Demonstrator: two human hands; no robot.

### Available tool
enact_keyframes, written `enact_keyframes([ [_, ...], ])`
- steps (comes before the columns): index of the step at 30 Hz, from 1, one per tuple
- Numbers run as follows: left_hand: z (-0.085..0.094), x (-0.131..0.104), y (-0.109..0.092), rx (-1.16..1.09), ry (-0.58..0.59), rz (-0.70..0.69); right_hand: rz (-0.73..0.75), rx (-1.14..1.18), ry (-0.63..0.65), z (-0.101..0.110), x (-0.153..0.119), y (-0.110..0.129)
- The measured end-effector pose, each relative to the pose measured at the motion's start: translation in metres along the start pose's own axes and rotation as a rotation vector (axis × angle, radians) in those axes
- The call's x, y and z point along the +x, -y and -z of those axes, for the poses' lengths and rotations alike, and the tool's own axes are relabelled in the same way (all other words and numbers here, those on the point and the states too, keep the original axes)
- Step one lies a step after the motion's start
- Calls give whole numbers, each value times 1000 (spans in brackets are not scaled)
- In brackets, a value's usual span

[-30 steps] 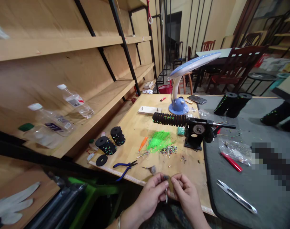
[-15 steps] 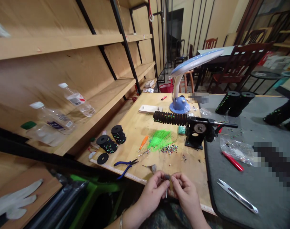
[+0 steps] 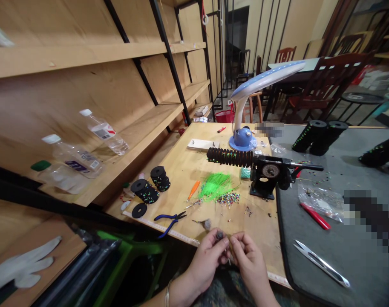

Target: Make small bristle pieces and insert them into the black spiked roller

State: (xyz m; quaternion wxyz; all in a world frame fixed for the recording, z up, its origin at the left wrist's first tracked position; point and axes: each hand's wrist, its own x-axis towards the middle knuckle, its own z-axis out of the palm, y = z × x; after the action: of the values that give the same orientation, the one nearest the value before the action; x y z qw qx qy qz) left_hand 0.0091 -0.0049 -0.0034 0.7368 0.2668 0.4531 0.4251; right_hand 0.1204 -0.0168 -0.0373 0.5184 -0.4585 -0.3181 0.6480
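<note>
Close together at the table's front edge, both my hands work on one spot. My left hand (image 3: 209, 255) is closed, thumb against fingers, around a small dark grey tuft (image 3: 219, 235). The fingertips of my right hand (image 3: 249, 255) pinch together right beside it; what they hold, if anything, is too small to make out. Just beyond the left hand lies a grey fluffy piece (image 3: 207, 224) with a thin stem. Blue-handled pliers (image 3: 168, 221) rest to the left. Farther back are a heap of bright green strands (image 3: 216, 186) and many small coloured beads (image 3: 229, 198).
A black clamp device (image 3: 263, 177) holding a ridged black roll (image 3: 229, 157) stands beyond my hands, with a blue lamp (image 3: 242, 138) behind. Black spools (image 3: 145, 191) sit at left near an orange-handled tool (image 3: 193, 190). Scissor-like snips (image 3: 322, 263) lie on the grey mat (image 3: 296, 226).
The tuft has shifted slightly left within my left hand's fingers, and the gap between the two hands is a little wider. The camera view has moved slightly.
</note>
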Motion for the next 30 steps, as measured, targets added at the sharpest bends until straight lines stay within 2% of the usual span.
enact_keyframes([
  [4,-1,-1,1,-106,-22,56,9,5,-43,-2,0,-2],
  [8,2,1,4,-104,-24,21,44,-6,-46,-2,0,-5],
  [16,6,6,4,121,-70,-140,98,-102,-124,0,-4,2],
  [22,11,7,6,217,-45,-200,64,-96,-134,-8,-2,6],
  [30,11,7,6,342,-20,-268,51,-100,-144,-7,0,8],
])
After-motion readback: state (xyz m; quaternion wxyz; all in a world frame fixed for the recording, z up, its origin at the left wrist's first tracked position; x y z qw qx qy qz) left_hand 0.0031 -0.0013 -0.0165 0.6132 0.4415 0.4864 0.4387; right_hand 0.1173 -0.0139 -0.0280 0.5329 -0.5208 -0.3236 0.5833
